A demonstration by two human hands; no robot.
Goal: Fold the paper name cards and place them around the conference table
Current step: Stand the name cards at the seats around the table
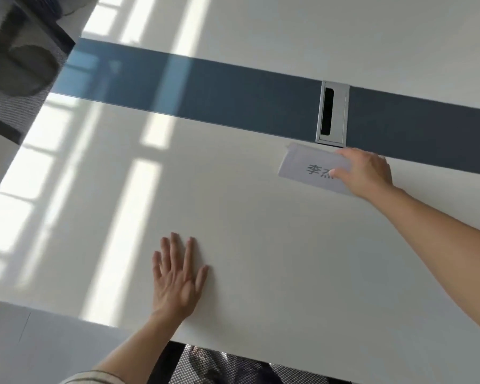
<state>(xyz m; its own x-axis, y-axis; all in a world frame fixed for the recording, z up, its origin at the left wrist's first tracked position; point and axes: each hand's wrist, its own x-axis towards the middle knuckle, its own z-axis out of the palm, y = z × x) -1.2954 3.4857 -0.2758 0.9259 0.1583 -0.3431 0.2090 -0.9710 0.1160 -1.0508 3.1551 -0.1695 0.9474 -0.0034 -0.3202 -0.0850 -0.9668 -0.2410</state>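
The name card (311,165) is pinched by the right hand (367,174); the left hand (178,284) is spread flat. The card should be released gently.

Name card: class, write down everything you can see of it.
The name card is white paper, apparently folded, bearing dark printed characters partly covered by the right hand, which pinches its right end. It is on or just above the white table, just in front of the silver cable port and the blue strip.

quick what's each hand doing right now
Left hand: open, flat on the table.
Right hand: grips the name card.
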